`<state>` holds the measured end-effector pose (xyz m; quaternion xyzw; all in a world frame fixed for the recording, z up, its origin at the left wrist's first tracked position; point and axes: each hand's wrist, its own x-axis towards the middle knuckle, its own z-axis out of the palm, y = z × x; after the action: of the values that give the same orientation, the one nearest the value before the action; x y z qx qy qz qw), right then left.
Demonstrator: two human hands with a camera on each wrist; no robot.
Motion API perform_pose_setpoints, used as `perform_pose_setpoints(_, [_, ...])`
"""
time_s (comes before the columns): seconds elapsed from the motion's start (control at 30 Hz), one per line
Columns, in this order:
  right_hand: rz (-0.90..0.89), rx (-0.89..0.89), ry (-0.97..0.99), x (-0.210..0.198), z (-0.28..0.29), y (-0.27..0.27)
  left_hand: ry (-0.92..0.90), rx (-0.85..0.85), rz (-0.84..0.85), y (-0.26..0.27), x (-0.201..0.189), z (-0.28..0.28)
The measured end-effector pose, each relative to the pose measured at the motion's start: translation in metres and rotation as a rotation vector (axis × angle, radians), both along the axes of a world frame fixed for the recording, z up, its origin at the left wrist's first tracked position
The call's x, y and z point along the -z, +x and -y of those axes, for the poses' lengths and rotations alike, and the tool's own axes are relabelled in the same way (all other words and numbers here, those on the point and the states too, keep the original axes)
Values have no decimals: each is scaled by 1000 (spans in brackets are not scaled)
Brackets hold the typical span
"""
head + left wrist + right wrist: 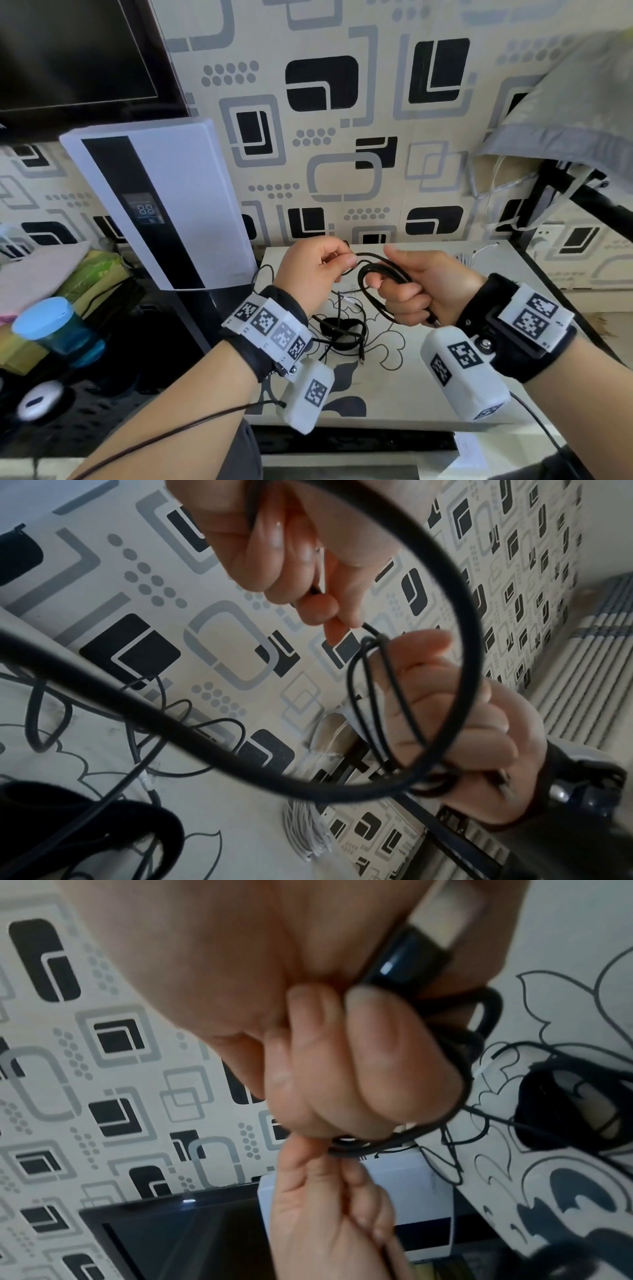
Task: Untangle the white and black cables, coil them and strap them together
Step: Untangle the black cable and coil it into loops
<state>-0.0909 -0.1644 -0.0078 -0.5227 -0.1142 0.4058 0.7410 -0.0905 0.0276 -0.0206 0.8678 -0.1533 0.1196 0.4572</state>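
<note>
A black cable (361,274) is partly wound into loops above the white flower-patterned table (428,404). My right hand (387,287) grips the loops in its fist, with the cable's black USB plug (411,955) tucked against the palm. To its left, my left hand (346,262) pinches the free length of the same cable (469,642), which trails down to loose tangles on the table. A black strap (339,325) lies on the table under the hands. The white cable (304,829) lies bundled at the table's back right, touched by neither hand.
A tall white appliance (164,205) with a lit display leans at the table's left. A dark monitor (75,51) hangs above it. A blue-lidded jar (51,325) and a mouse (37,401) sit lower left. A black metal frame (582,198) and grey cloth (565,120) stand right.
</note>
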Motion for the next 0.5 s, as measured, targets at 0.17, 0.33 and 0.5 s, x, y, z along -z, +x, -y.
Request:
perform_pose_setpoints(0.17, [16,-6,153,-1,5,-2,12,115,-80,-5,4,12])
perform_pose_setpoints(0.33, [25,-58,313,0,9,-3,-259,193,-123,-15,8,27])
perform_pose_setpoints(0.5, [13,-55,433,-1,9,-2,-257,255,-12,-22,11,28])
